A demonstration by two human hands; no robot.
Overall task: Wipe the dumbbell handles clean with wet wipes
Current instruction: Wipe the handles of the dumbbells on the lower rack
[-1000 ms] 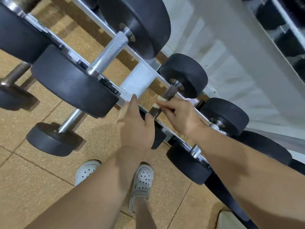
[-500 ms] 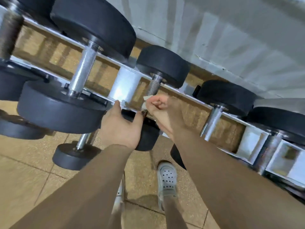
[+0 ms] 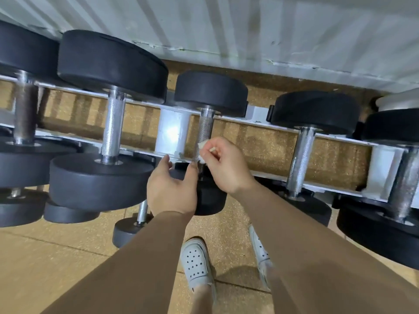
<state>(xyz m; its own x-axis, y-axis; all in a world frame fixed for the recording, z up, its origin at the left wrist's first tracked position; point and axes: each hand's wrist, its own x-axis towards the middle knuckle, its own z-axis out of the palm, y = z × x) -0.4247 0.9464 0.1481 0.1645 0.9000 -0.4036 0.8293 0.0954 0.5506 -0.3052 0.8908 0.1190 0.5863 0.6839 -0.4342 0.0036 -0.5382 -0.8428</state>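
Your left hand cups the near weight head of the small dumbbell, thumb and fingers curled around its rim. Just beyond it to the right, your right hand pinches a bunched white wet wipe against the near end of the knurled handle. Past your fingertips, the handle runs up to the far head across the white rack.

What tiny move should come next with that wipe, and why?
Probably slide the wipe up the handle toward the far head. The right hand pinches it against the handle's near end, most of the metal lies bare above, and the left hand holds the near head.
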